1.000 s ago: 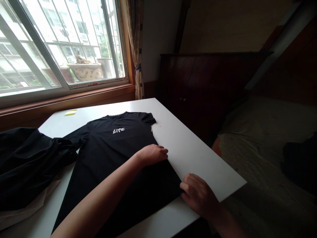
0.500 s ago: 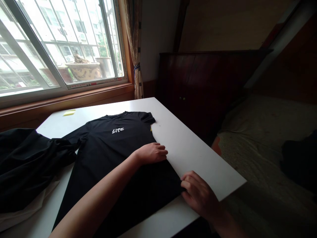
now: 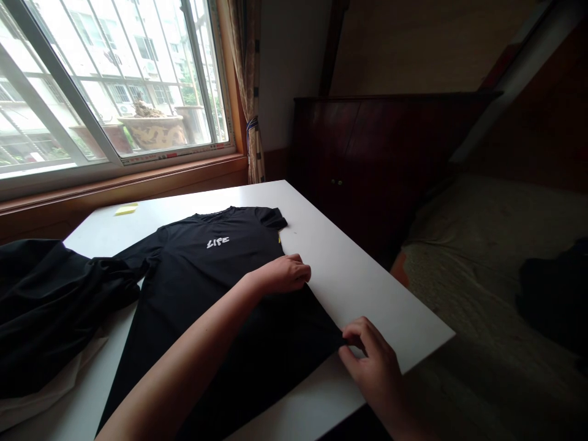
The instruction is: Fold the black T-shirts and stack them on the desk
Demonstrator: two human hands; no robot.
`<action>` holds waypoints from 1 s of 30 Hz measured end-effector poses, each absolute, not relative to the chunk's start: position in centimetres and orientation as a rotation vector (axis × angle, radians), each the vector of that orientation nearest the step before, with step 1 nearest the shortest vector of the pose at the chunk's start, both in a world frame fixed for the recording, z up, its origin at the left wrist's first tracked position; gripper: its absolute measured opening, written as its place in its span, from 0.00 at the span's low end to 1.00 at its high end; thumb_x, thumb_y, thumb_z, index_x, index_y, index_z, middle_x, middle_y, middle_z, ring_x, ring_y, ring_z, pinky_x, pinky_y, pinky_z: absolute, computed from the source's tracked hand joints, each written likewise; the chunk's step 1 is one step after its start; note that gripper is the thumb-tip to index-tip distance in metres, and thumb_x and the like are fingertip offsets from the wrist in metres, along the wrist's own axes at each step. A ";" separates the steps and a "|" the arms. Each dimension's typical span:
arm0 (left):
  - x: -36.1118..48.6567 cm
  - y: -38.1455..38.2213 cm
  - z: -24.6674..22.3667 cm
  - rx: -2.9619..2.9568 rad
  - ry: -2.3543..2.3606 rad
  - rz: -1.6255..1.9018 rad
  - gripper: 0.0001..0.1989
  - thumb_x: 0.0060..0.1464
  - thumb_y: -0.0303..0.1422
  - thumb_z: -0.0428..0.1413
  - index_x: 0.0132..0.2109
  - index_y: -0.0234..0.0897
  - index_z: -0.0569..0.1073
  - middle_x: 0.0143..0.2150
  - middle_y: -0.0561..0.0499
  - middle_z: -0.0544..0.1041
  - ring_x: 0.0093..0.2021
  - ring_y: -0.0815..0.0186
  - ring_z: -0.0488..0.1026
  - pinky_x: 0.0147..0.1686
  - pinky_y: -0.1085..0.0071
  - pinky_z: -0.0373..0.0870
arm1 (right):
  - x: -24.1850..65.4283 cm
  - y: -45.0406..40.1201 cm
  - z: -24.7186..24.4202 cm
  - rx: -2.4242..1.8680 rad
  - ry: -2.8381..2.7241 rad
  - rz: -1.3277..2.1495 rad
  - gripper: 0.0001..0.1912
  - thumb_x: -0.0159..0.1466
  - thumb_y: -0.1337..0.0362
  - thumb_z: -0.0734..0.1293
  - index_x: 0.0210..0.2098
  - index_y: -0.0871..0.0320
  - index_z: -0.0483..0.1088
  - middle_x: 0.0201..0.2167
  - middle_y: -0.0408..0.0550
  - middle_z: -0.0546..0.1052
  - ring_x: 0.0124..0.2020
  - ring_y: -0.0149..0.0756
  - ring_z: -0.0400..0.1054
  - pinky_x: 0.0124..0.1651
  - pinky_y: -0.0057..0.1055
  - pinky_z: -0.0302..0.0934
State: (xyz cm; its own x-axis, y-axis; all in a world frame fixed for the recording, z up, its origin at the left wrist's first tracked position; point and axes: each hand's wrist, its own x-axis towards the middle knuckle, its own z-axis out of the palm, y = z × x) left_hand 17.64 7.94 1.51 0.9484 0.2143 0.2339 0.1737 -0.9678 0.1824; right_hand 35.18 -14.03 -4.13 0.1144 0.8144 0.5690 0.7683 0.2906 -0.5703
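A black T-shirt (image 3: 197, 288) with a small white print on its chest lies spread on the white table (image 3: 367, 294), its collar toward the window. My left hand (image 3: 289, 272) reaches across the shirt, fingers closed on the fabric at its right side edge. At the shirt's lower right corner, my right hand (image 3: 367, 349) pinches the hem between thumb and fingers, pulling it to a point. My left forearm hides part of the shirt's middle.
Dark crumpled clothing (image 3: 55, 300) with a white piece beneath lies at the left. A yellow sticky note (image 3: 126, 209) is near the table's far edge. Beyond stand a window, a curtain (image 3: 252, 122) and a dark red cabinet (image 3: 349, 147).
My left hand has shifted slightly up along the shirt's side edge. My right hand has moved a little to the right, with the shirt corner drawn out and its fingers more arched.
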 end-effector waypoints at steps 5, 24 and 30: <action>17.9 8.3 0.6 2.898 0.343 0.382 0.09 0.65 0.27 0.53 0.50 0.38 0.73 0.37 0.49 0.76 0.46 0.62 0.70 0.45 0.72 0.69 | 35.2 -14.0 -4.1 -1.597 -1.576 0.195 0.07 0.58 0.72 0.62 0.32 0.52 0.61 0.26 0.39 0.67 0.27 0.33 0.66 0.30 0.28 0.64; 16.5 7.8 -0.6 3.041 0.539 0.603 0.10 0.68 0.38 0.53 0.49 0.40 0.76 0.50 0.46 0.72 0.50 0.58 0.66 0.51 0.63 0.66 | 36.4 -14.2 -4.4 -1.682 -1.949 -0.013 0.11 0.61 0.77 0.57 0.34 0.54 0.61 0.28 0.43 0.67 0.31 0.38 0.65 0.37 0.35 0.57; 14.8 7.7 0.2 3.204 0.451 0.472 0.08 0.68 0.34 0.53 0.46 0.42 0.77 0.45 0.49 0.74 0.46 0.60 0.67 0.43 0.64 0.64 | 37.0 -14.4 -2.8 -1.636 -2.016 0.186 0.10 0.60 0.76 0.59 0.31 0.54 0.63 0.29 0.44 0.69 0.33 0.39 0.66 0.36 0.35 0.58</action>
State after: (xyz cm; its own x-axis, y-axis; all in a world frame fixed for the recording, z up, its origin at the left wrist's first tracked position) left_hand 14.77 7.69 0.22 0.9207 0.2504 0.2992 0.2874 -0.9539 -0.0861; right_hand 36.98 -14.35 -2.85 -0.1243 0.9412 0.3141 0.8679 0.2566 -0.4254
